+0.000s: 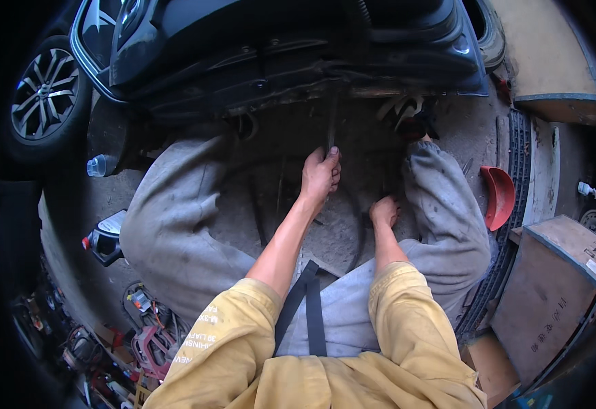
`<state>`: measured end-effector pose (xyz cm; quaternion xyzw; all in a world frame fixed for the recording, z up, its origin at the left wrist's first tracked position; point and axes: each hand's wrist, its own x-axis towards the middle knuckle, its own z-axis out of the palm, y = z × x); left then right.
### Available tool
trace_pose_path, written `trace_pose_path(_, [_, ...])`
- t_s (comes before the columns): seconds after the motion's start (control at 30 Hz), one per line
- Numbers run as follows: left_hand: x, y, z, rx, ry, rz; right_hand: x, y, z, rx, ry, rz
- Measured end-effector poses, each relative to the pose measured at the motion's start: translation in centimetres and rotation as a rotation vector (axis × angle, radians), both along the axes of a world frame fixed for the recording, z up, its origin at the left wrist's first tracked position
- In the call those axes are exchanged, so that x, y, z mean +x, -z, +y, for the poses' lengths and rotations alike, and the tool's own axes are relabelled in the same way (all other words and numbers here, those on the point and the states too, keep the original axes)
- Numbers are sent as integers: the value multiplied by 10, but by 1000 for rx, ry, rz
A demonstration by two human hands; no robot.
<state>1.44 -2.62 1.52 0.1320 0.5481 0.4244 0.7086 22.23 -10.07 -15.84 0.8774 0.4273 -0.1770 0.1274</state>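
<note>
My left hand (320, 172) is closed round a long thin metal bar (332, 121), its thumb lying along the top. The bar runs away from me to the lower edge of a dark car body (277, 51), where its far end is lost in shadow. Lower and to the right, my right hand (384, 212) is down near the floor with its fingers curled. Whatever it grips, if anything, is hidden in the dark. Between my legs, dark curved shapes (361, 238) lie on the floor, too dim to name.
A wheel (46, 95) stands at the far left. Beside my left leg are a clear plastic cup (97, 165) and a black bottle (106, 238); tools (151, 327) lie behind. On the right are a red curved piece (497, 198), a black ribbed strip (518, 160) and a wooden box (550, 293).
</note>
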Motion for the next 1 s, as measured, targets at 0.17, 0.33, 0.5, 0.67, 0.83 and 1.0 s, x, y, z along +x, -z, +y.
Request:
trace_pose_path(0.17, [-19,4,-32,-53,-37,-34,-34,-20,-7,-134,53,303])
trace_pose_path(0.33, [-20,-1,-50,-57,-96,-10,-84,-51,-14,191,252,501])
trace_pose_path(0.5, [-26,-1,-68,-40,-169,50,-126,-110,-35,298,436,876])
trace_pose_path(0.67, [-31,9,-84,-20,-215,111,-149,-167,-62,376,462,1081])
trace_pose_path(0.83, [-29,17,-96,-28,-218,242,-152,-202,-83,379,361,1094])
trace_pose_path(1.0, [-41,42,-66,-10,-250,353,-155,-239,-58,431,221,1233])
